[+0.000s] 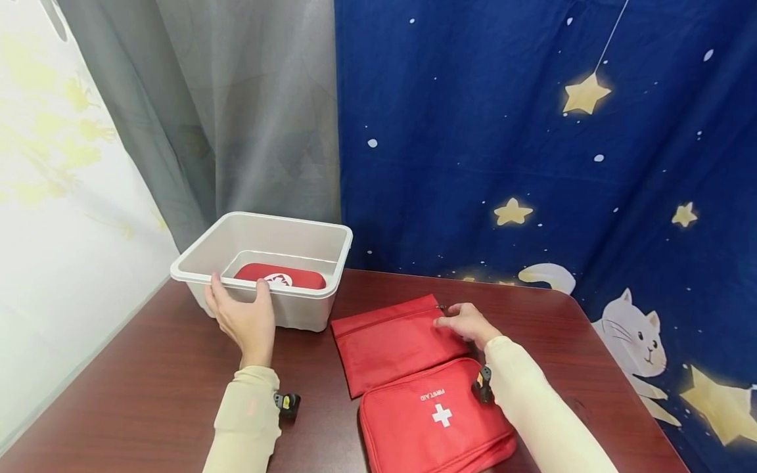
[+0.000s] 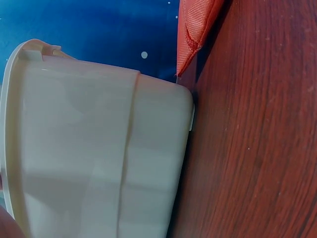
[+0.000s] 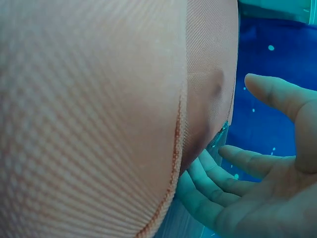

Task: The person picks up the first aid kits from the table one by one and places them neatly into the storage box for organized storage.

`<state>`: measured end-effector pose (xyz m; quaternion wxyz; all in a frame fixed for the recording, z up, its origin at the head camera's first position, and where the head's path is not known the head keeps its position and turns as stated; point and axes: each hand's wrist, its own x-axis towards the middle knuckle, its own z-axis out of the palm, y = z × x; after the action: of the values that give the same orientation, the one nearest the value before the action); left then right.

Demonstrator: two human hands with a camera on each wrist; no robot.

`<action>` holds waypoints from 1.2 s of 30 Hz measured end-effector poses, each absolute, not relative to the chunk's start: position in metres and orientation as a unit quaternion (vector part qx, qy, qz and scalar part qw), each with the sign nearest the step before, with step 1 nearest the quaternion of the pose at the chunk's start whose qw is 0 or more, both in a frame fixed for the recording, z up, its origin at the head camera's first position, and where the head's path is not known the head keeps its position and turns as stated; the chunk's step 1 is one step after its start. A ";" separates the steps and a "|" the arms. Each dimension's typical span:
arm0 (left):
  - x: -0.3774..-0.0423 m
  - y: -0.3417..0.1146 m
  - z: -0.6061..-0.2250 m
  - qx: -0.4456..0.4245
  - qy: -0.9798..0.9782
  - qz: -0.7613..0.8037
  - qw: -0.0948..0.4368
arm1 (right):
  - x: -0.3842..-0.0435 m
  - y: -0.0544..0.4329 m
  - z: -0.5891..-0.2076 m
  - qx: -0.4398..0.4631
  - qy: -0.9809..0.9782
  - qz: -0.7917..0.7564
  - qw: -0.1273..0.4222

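A light grey plastic bin (image 1: 296, 305) stands at the left with a red case (image 1: 307, 279) bearing a white emblem inside. My left hand (image 1: 248, 325) touches its near rim, thumb and fingers spread apart; the left wrist view shows the bin's side wall (image 2: 79, 139) close up. On the table right of the bin lies a flat red zip pouch (image 1: 390, 341). My right hand (image 1: 470, 323) is at the pouch's right edge by the zip pull, thumb held away from the fingers. In the right wrist view, fingertips (image 3: 195, 196) disappear behind the red fabric.
A red first aid bag (image 1: 408, 433) with a white cross lies nearest me, against the pouch's near edge. The dark wooden table (image 1: 142, 387) meets a grey curtain (image 1: 278, 112) and a blue starry curtain (image 1: 443, 164) at the back. A pale wall borders the left.
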<state>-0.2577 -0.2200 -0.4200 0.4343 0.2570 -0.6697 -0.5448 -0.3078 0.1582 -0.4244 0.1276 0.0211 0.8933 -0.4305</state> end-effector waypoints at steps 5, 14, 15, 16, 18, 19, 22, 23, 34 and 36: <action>-0.258 -0.221 -0.421 0.261 -0.672 -0.542 0.433 | -0.306 0.158 -0.421 0.002 0.899 -0.415 0.139; -0.258 -0.222 -0.421 0.261 -0.673 -0.534 0.441 | -0.304 0.153 -0.424 0.008 0.900 -0.416 0.130; -0.258 -0.222 -0.421 0.262 -0.672 -0.536 0.440 | -0.304 0.152 -0.424 0.006 0.902 -0.412 0.129; -0.258 -0.221 -0.421 0.262 -0.671 -0.537 0.439 | -0.304 0.152 -0.424 0.005 0.903 -0.410 0.128; -0.257 -0.220 -0.420 0.263 -0.670 -0.541 0.436 | -0.306 0.153 -0.425 0.006 0.904 -0.409 0.127; -0.257 -0.220 -0.420 0.263 -0.670 -0.542 0.434 | -0.306 0.153 -0.425 0.006 0.904 -0.409 0.127; -0.257 -0.218 -0.419 0.262 -0.670 -0.545 0.432 | -0.308 0.154 -0.426 0.007 0.901 -0.415 0.128; -0.257 -0.217 -0.418 0.261 -0.670 -0.545 0.432 | -0.308 0.154 -0.426 0.007 0.899 -0.418 0.129; -0.256 -0.217 -0.418 0.261 -0.672 -0.541 0.433 | -0.312 0.154 -0.431 -0.022 0.874 -0.462 0.147; -0.256 -0.218 -0.418 0.261 -0.673 -0.540 0.433 | -0.312 0.154 -0.431 -0.028 0.870 -0.467 0.153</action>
<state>-0.2564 -0.2177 -0.4180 0.4327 0.2613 -0.6728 -0.5402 -0.3122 0.1545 -0.4314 0.1535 -0.0277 0.8703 -0.4671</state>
